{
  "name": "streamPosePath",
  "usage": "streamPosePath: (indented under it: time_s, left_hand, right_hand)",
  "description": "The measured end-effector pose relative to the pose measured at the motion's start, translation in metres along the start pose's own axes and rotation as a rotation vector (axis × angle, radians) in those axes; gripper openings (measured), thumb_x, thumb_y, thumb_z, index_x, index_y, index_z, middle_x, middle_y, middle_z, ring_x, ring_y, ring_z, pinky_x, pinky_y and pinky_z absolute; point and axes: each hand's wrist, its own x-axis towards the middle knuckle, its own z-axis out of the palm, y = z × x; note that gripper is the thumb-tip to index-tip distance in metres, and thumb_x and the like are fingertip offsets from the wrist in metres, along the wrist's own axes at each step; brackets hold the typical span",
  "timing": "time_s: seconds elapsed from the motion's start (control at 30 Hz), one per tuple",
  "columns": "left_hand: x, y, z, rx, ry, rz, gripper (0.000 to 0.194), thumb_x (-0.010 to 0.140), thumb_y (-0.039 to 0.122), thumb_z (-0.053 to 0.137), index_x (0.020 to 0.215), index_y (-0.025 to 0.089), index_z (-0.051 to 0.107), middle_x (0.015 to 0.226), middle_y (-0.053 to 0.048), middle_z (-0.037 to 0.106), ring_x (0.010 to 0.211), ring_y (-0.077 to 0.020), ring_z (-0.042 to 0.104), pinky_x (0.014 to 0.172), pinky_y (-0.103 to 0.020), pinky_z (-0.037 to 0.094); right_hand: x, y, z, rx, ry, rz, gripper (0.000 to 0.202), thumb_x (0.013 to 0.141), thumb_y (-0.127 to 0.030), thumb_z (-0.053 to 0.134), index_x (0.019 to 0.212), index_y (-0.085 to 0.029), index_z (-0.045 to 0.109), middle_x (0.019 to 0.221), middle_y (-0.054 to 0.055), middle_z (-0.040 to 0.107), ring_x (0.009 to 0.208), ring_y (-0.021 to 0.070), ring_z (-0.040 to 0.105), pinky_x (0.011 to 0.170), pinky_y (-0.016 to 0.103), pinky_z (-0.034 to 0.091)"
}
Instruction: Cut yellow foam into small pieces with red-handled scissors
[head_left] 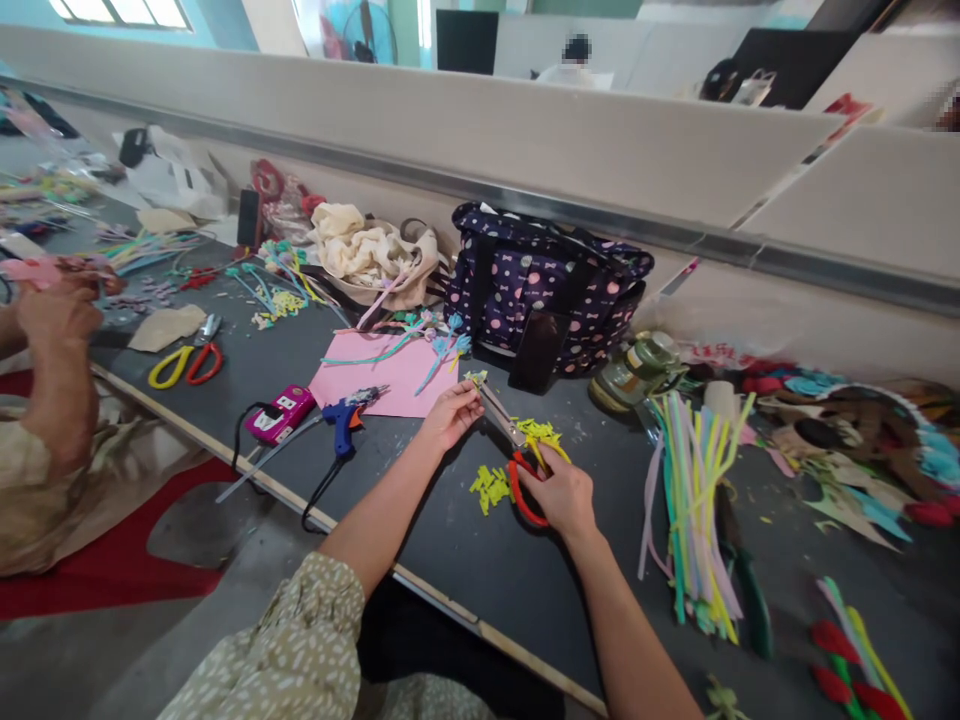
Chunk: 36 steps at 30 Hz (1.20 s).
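Observation:
My right hand (562, 492) is closed round the handles of a pair of scissors (504, 415), one handle red and one yellow. The blades point away to the upper left. At their tips, the fingers of my left hand (452, 412) pinch a small pale yellow-green piece (475, 379), too small to name. Below the blades lies a pile of short yellow-green cut pieces (491, 488), and a second pile (540, 432) sits just behind the scissors. A pink sheet (390, 385) with fuzzy stems and small blue flowers (450, 345) on it lies beyond my left hand.
A blue glue gun (345, 420) and a magenta box (281, 414) lie to the left, their cords over the table edge. Behind stand a dotted bag (540, 280), phone (538, 350) and jar (637, 370). Pastel fuzzy stems (694, 510) lie right. A co-worker's hands (60, 300) work far left.

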Motion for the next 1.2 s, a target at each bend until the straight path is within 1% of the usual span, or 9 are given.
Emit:
streamPosePath:
  time_s: [0.13, 0.23, 0.4, 0.57, 0.7, 0.83, 1.03, 1.2]
  left_hand:
    - [0.0009, -0.0004, -0.0024, 0.018, -0.031, -0.007, 0.024, 0.062, 0.011, 0.075, 0.080, 0.013, 0.059, 0.061, 0.002, 0.058, 0.053, -0.0058, 0.052, 0.062, -0.022, 0.047]
    - [0.0009, 0.0001, -0.0029, 0.039, -0.028, -0.014, 0.025, 0.061, 0.012, 0.075, 0.080, 0.013, 0.059, 0.063, 0.001, 0.059, 0.054, -0.0067, 0.053, 0.061, -0.022, 0.046]
    - [0.0007, 0.0000, -0.0027, 0.038, -0.026, -0.017, 0.026, 0.060, 0.011, 0.076, 0.080, 0.013, 0.059, 0.064, 0.001, 0.058, 0.056, -0.0071, 0.054, 0.060, -0.022, 0.045]
    - [0.0014, -0.0014, -0.0038, 0.028, -0.021, -0.024, 0.027, 0.061, 0.010, 0.075, 0.081, 0.013, 0.059, 0.065, 0.001, 0.059, 0.058, -0.0075, 0.055, 0.061, -0.022, 0.045]
    - [0.0007, -0.0017, -0.0027, 0.019, -0.030, -0.022, 0.027, 0.061, 0.010, 0.075, 0.081, 0.013, 0.059, 0.064, 0.001, 0.058, 0.056, -0.0068, 0.054, 0.060, -0.021, 0.045]
    - [0.0000, -0.0021, -0.0013, 0.013, -0.013, -0.027, 0.026, 0.061, 0.010, 0.075, 0.080, 0.013, 0.058, 0.063, 0.002, 0.058, 0.056, -0.0069, 0.053, 0.060, -0.021, 0.045]
    - [0.0019, -0.0035, -0.0042, 0.007, -0.034, -0.031, 0.025, 0.062, 0.009, 0.074, 0.081, 0.014, 0.059, 0.065, 0.001, 0.058, 0.059, -0.0075, 0.055, 0.060, -0.021, 0.045]
    - [0.0017, -0.0015, -0.0044, 0.001, -0.035, -0.033, 0.024, 0.062, 0.009, 0.073, 0.081, 0.014, 0.059, 0.069, 0.000, 0.060, 0.060, -0.0071, 0.055, 0.060, -0.021, 0.045]
  right_hand:
    - [-0.0001, -0.0014, -0.0025, 0.017, -0.036, -0.007, 0.045, 0.075, -0.064, 0.052, 0.090, -0.023, 0.065, 0.055, -0.005, 0.054, 0.051, 0.0107, 0.053, 0.050, 0.022, 0.032]
    - [-0.0003, -0.0018, -0.0031, 0.024, -0.043, -0.005, 0.047, 0.075, -0.065, 0.051, 0.091, -0.024, 0.065, 0.057, -0.004, 0.056, 0.052, 0.0115, 0.054, 0.051, 0.022, 0.033]
    - [-0.0003, -0.0012, -0.0034, 0.015, -0.045, -0.011, 0.045, 0.076, -0.064, 0.051, 0.092, -0.024, 0.065, 0.067, -0.002, 0.063, 0.054, 0.0114, 0.055, 0.051, 0.022, 0.033]
    - [-0.0005, -0.0008, -0.0036, 0.002, -0.043, -0.027, 0.046, 0.077, -0.065, 0.050, 0.092, -0.024, 0.066, 0.071, -0.002, 0.065, 0.056, 0.0113, 0.056, 0.052, 0.022, 0.034]
    - [-0.0007, -0.0005, -0.0023, -0.010, -0.034, -0.035, 0.046, 0.078, -0.065, 0.049, 0.092, -0.024, 0.065, 0.072, -0.002, 0.065, 0.057, 0.0111, 0.056, 0.054, 0.022, 0.034]
    - [-0.0010, -0.0003, -0.0007, -0.018, -0.023, -0.045, 0.046, 0.078, -0.065, 0.049, 0.092, -0.024, 0.065, 0.074, -0.001, 0.066, 0.059, 0.0122, 0.058, 0.055, 0.023, 0.035]
    - [-0.0010, -0.0007, -0.0009, -0.020, -0.013, -0.055, 0.043, 0.079, -0.063, 0.050, 0.092, -0.025, 0.065, 0.076, -0.002, 0.067, 0.062, 0.0124, 0.060, 0.056, 0.023, 0.036]
    - [0.0004, 0.0019, -0.0011, -0.057, -0.009, -0.043, 0.043, 0.080, -0.062, 0.047, 0.089, -0.024, 0.065, 0.070, -0.001, 0.065, 0.059, 0.0127, 0.059, 0.053, 0.023, 0.033]
